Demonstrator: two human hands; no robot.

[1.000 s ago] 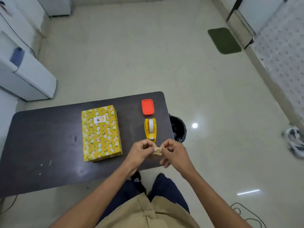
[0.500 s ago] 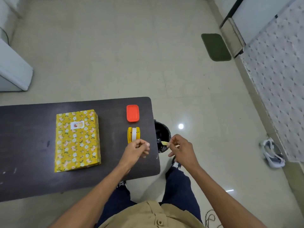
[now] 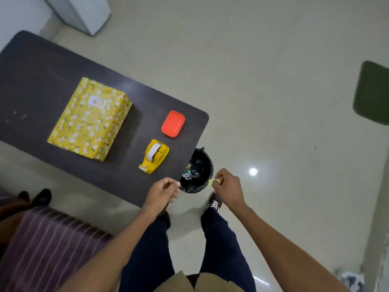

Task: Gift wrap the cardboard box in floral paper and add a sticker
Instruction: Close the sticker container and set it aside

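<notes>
The box wrapped in yellow floral paper [image 3: 89, 119] lies on the dark table [image 3: 37, 81], a small white sticker [image 3: 97, 101] on its top near the far end. My right hand [image 3: 228, 188] pinches a small yellowish paper scrap [image 3: 214, 181] just right of the black bin [image 3: 197, 171]. My left hand [image 3: 162, 193] hovers over the table's near right corner, fingers curled, nothing plainly held. Both hands are well clear of the box.
A yellow tape dispenser [image 3: 154, 155] and an orange lid-like container [image 3: 173, 123] sit on the table's right part. The bin stands on the floor by the table's right end. A striped seat [image 3: 48, 245] is at lower left, a green mat [image 3: 372, 92] at right.
My hands have separated; the right one carried the scrap rightward to beside the bin. The camera has turned, so the table now appears tilted and shifted left.
</notes>
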